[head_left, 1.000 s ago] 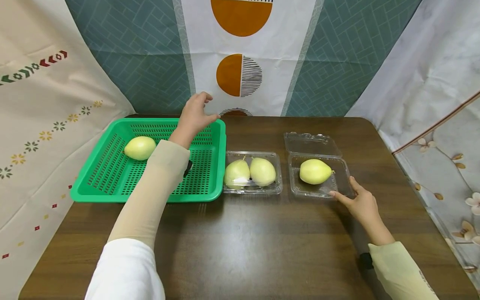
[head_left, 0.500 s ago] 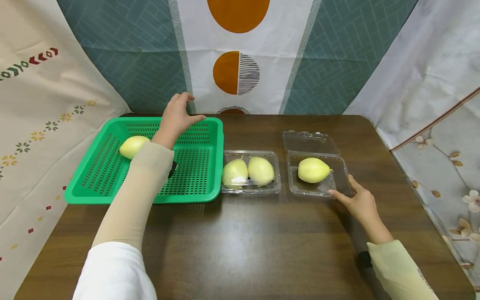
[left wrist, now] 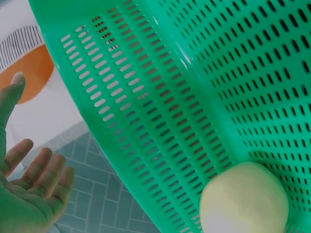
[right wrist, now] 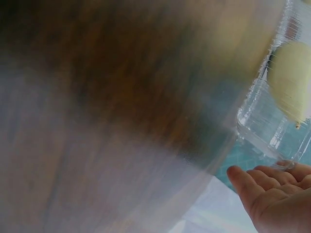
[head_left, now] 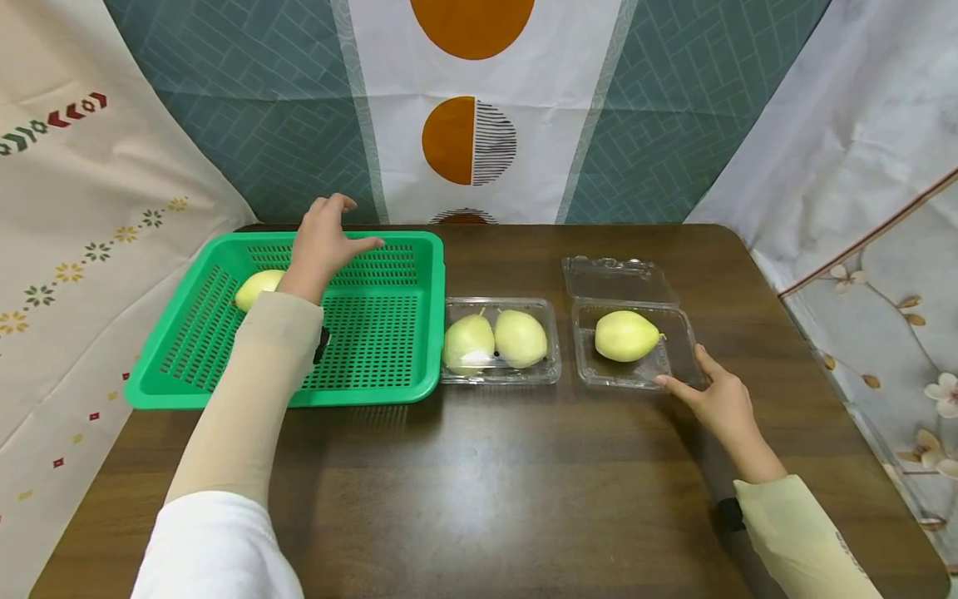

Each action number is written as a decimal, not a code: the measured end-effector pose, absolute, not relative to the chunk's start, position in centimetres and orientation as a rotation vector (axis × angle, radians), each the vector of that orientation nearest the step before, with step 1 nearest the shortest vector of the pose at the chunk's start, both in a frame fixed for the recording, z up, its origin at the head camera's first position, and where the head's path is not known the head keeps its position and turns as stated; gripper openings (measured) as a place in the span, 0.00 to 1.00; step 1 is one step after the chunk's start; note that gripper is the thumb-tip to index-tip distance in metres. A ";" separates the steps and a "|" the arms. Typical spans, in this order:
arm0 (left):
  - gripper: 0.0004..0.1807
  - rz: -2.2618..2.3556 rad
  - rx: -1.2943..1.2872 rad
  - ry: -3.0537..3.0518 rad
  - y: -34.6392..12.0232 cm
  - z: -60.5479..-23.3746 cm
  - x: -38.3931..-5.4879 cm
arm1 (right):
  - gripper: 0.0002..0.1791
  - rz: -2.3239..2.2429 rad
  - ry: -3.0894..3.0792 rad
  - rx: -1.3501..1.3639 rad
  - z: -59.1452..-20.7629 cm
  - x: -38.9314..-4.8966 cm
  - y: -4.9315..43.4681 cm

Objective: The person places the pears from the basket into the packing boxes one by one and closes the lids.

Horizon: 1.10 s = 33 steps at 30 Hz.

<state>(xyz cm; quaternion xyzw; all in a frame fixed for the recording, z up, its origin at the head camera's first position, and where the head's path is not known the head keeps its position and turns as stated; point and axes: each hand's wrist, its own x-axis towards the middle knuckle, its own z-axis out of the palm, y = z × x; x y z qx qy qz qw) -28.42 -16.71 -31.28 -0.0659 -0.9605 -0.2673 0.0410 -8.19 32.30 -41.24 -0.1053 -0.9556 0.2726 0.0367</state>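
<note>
Left hand (head_left: 322,245) half-spread near basket (head_left: 367,353), right hand (head_left: 724,406) against clear box (head_left: 657,363)

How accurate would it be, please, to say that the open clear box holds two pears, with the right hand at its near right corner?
Not quite: the open clear box holds one pear, not two, as the head view shows. The right hand is indeed at its near right corner.

Fingers could drop from above into the right half of the green basket (head_left: 435,324); its rim bars a level path to the closed box (head_left: 509,378). The right hand (head_left: 726,409) blocks the open box (head_left: 617,381) at its near right corner.
</note>
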 end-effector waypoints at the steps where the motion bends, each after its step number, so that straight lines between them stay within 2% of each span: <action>1: 0.39 -0.817 -0.196 -2.944 -16.9 -31.4 -28.4 | 0.50 0.841 -2.933 -0.323 -41.3 -8.2 32.3; 33: 0.43 -0.697 -0.039 -3.040 -24.0 -34.4 -27.8 | 0.49 0.823 -2.931 -0.323 -41.3 -8.2 32.2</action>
